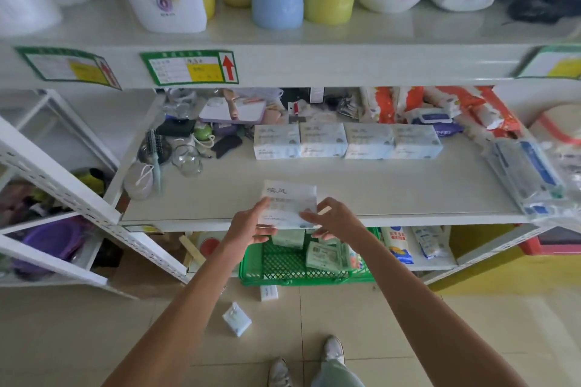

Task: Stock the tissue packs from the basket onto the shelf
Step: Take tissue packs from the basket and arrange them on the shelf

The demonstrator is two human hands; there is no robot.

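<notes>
White-and-pale-blue tissue pack point(289, 206); green lattice basket point(295, 264); white shelf point(345, 185).

Four tissue packs point(347, 141) are counted in a row on the shelf point(377, 192), and one further pack point(290, 198) is held at its front edge. Two small packs point(237, 319) are seen on the floor. One green basket point(283, 270) is counted.

Both bare arms stretched forward, converging. Left hand point(251, 225) palm turned inward, fingers spread, gripping the pack point(290, 198) at its left edge. Right hand point(333, 220) opposite, fingers curled on the right edge, thumb up. Wrists straight.
</notes>
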